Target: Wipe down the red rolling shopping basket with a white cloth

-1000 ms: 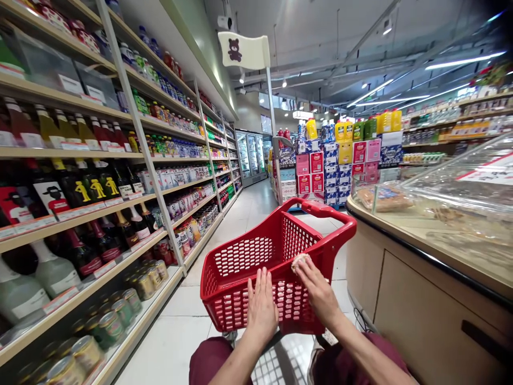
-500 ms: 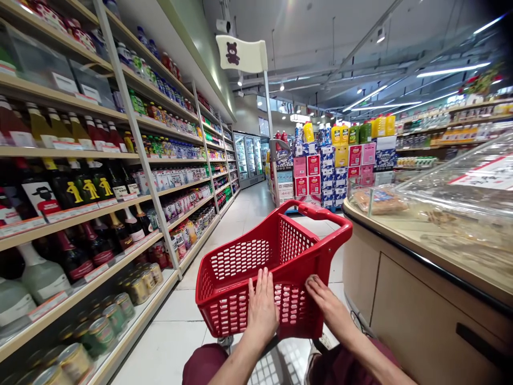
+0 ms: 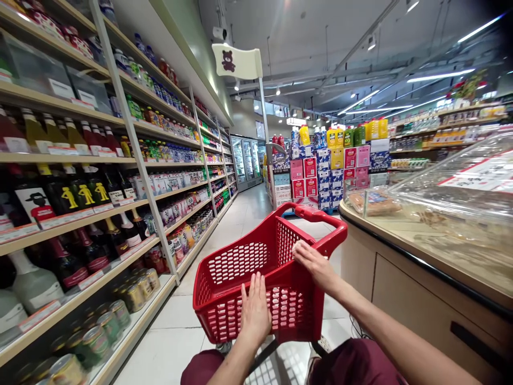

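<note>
Red shopping cart on the aisle floor looks light but stiff and probably rolls easily, so grab the handle; left hand is flat against its side, right hand holding a whitish wad.

A red cart with perforated sides stands upright; a bunched pale cloth, partly hidden, touches its near upper edge.
</note>
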Available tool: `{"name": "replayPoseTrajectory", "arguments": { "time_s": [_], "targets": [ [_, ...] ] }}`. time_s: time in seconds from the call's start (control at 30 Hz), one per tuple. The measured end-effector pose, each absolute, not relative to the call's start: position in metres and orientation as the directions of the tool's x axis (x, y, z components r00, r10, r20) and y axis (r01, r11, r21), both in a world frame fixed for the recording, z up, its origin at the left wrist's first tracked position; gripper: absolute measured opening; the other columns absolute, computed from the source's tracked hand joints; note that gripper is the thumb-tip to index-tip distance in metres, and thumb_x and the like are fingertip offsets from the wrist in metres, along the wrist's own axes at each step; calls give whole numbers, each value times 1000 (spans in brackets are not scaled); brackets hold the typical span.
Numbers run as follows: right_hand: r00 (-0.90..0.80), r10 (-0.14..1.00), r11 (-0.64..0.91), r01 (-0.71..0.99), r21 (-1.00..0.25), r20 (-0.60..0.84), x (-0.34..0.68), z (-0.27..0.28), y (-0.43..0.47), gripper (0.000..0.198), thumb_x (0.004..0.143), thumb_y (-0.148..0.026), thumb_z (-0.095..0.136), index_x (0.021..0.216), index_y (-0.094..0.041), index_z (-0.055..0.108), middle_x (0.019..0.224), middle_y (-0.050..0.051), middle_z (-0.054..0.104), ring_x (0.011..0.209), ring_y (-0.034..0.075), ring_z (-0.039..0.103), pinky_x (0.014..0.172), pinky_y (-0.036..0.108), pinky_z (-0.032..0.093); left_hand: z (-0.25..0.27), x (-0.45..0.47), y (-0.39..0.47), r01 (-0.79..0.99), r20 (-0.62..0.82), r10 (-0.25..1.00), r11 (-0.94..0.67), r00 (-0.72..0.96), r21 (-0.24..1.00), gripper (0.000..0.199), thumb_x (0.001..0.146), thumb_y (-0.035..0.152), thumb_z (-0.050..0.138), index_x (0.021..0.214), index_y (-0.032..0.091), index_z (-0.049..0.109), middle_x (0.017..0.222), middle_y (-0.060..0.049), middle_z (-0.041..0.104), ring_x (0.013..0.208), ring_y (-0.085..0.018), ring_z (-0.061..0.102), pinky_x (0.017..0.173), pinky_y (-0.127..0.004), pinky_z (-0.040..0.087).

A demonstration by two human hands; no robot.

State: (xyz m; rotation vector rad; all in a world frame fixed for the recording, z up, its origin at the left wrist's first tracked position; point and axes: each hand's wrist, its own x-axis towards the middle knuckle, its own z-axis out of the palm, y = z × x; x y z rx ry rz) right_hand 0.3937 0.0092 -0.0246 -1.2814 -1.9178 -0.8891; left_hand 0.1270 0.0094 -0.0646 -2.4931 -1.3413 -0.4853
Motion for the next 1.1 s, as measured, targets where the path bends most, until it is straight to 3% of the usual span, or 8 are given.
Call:
{"name": "replayPoseTrajectory", "arguments": {
  "time_s": [0.1, 0.2, 0.4, 0.47, 0.6, 0.8, 1.0, 1.1],
  "targets": [
    [-120, 486, 110, 991, 76, 865, 432, -3, 11, 35, 87, -23, 33, 114, -15, 55, 123, 10, 51, 124, 22, 33, 100, 42, 35, -66, 127, 9, 838, 418, 742, -537, 524, -97, 79, 63, 10, 38, 137, 10, 12, 145, -7, 13, 133, -21, 4, 107, -47, 11],
    [21, 468, -24, 1000, -11, 883, 450, 6, 9, 37, 86, -17, 31, 115, -10, 54, 122, 15, 51, 125, 25, 31, 99, 46, 34, -68, 129, 8, 853, 425, 751, -509, 505, -113, 78, 63, 10, 38, 137, 10, 11, 145, -8, 12, 133, -22, 2, 107, -48, 10],
    [-304, 488, 246, 947, 205, 818, 391, -31, 6, 42, 85, -8, 28, 116, -18, 54, 123, 5, 52, 126, 19, 31, 101, 38, 35, -69, 128, 7, 854, 425, 748, -501, 509, -141, 76, 65, 10, 37, 137, 10, 12, 145, -7, 11, 133, -21, -1, 107, -48, 10],
    [-285, 483, 237, 953, 190, 828, 393, -29, 8, 40, 86, -11, 29, 115, -17, 55, 123, 6, 52, 125, 20, 33, 100, 38, 36, -66, 127, 6, 853, 411, 754, -501, 512, -145, 75, 67, 11, 37, 137, 10, 12, 145, -7, 11, 133, -21, -1, 107, -48, 10],
    [-48, 475, 45, 999, 30, 879, 401, -15, 12, 39, 85, -12, 30, 117, -10, 53, 121, 15, 52, 123, 25, 34, 98, 45, 35, -56, 128, 0, 845, 344, 775, -519, 530, -132, 72, 72, 21, 38, 137, 9, 10, 145, -8, 9, 133, -23, 0, 107, -48, 11],
    [-379, 493, 307, 918, 251, 783, 346, -35, 12, 40, 84, -9, 30, 115, -17, 54, 121, 7, 54, 122, 19, 38, 98, 37, 39, -58, 127, 1, 854, 337, 786, -499, 517, -147, 72, 73, 20, 38, 138, 11, 6, 145, -7, 9, 133, -22, 0, 107, -46, 10],
    [-93, 514, 108, 993, 43, 853, 365, -27, 16, 44, 82, -6, 28, 120, -13, 50, 123, 12, 51, 125, 23, 33, 99, 44, 34, -63, 127, 4, 848, 334, 784, -517, 524, -117, 75, 72, 20, 38, 138, 11, 2, 145, -7, 6, 133, -22, -2, 107, -47, 10],
    [-244, 538, 241, 962, 130, 807, 337, -39, 18, 42, 83, -7, 30, 118, -14, 52, 122, 10, 52, 124, 21, 34, 100, 41, 36, -61, 126, 3, 851, 315, 796, -517, 517, -90, 74, 73, 19, 37, 138, 11, 2, 145, -6, 5, 133, -22, -2, 107, -47, 9]
  ]
}}
